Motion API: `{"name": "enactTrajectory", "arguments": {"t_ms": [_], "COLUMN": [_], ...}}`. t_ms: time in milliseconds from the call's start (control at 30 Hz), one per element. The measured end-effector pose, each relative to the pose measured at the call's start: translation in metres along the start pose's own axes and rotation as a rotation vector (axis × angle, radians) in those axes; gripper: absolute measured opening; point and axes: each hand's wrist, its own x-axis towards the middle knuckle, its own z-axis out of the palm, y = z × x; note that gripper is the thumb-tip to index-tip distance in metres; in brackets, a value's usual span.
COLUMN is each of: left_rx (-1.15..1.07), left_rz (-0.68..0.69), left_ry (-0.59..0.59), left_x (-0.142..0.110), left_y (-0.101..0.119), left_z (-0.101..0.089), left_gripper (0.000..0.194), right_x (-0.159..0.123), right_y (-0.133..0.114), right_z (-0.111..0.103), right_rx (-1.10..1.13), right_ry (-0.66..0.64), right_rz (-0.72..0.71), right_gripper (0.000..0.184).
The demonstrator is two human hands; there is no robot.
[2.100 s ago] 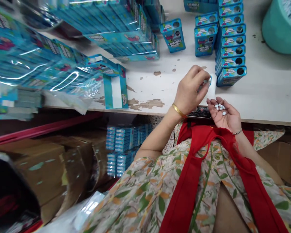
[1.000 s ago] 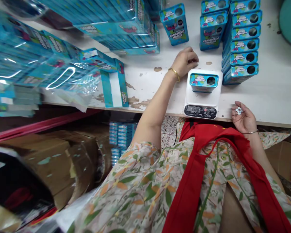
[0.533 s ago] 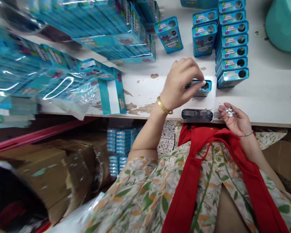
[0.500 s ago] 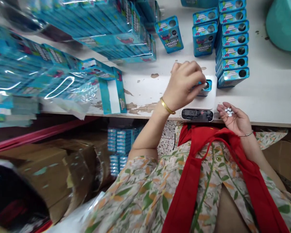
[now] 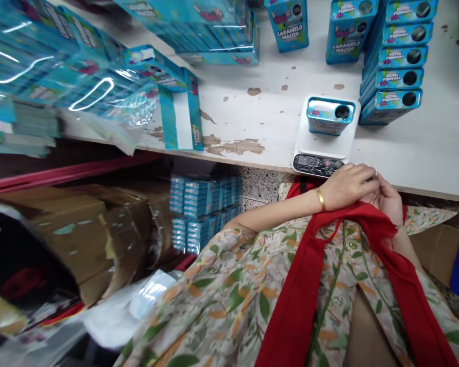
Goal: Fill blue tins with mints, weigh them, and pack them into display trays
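A blue tin (image 5: 324, 126) with a round dark opening in its top stands upright on a white digital scale (image 5: 348, 143), whose display is lit. Just in front of the scale, my left hand (image 5: 347, 186), with a gold bangle at the wrist, lies over my right palm. Its fingers are bent together, and whatever they pinch is hidden. My right hand (image 5: 391, 202) is cupped under them, its fingers curled. The small white candies seen in that palm a moment earlier are covered now.
Right of the scale runs a row of similar tins (image 5: 400, 77). More tins (image 5: 289, 28) stand behind. An open blue carton (image 5: 198, 114) lies left, near plastic-wrapped packs (image 5: 80, 76). Below the table's edge are stacked packs (image 5: 195, 199) and brown cardboard boxes (image 5: 57, 224).
My left hand has left the tin's opening and moved down and right onto my right palm. The tin stays on the scale. The camera view has shifted.
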Motion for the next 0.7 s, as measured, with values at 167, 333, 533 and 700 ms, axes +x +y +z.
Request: {"name": "enactTrajectory", "arguments": {"t_ms": [167, 333, 533, 700], "left_rx": [-0.028, -0.053, 0.047, 0.018], "left_rz": [0.052, 0.065, -0.258, -0.371], "left_ry": [0.168, 0.282, 0.472, 0.411], "left_x": [-0.008, -0.014, -0.002, -0.002], "left_y": [-0.002, -0.012, -0.059, -0.086], "left_z": [0.009, -0.025, -0.081, -0.089], "left_gripper": [0.028, 0.023, 0.027, 0.037], "right_x": [0.005, 0.005, 0.002, 0.003], "right_y": [0.008, 0.012, 0.011, 0.009], "right_z": [-0.008, -0.001, 0.008, 0.003], "right_rx": [-0.031, 0.078, 0.166, 0.19], "right_ry": [0.077, 0.017, -0.034, -0.025], "right_rz": [-0.004, 0.033, 0.068, 0.062], "right_gripper": [0.01, 0.01, 0.02, 0.016]}}
